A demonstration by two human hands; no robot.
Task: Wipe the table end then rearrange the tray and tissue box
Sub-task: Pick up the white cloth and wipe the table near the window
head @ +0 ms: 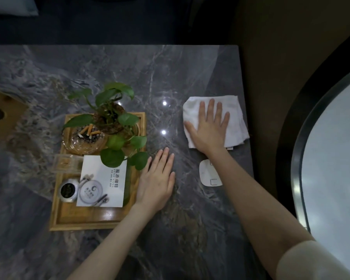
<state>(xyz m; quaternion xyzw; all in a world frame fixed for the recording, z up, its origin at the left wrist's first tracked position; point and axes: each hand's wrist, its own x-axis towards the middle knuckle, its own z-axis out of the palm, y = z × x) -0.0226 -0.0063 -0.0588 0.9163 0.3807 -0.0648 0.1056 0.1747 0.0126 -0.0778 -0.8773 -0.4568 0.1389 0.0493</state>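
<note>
A folded white cloth (237,110) lies near the right end of the grey marble table (170,73). My right hand (209,128) presses flat on the cloth, fingers spread. My left hand (156,182) rests flat on the tabletop, its edge against the right rim of the wooden tray (85,221). On the tray stand a leafy plant (113,122), a glass ashtray (83,138) with cigarette butts, a white card (103,184) and a small round tin (68,190). The wooden tissue box (2,116) sits at the far left, partly cut off.
A small white rounded device (209,175) lies on the table under my right forearm. The table's right edge runs just past the cloth. A pale oval surface with a dark rim (331,150) is at the right. Dark floor lies beyond the far edge.
</note>
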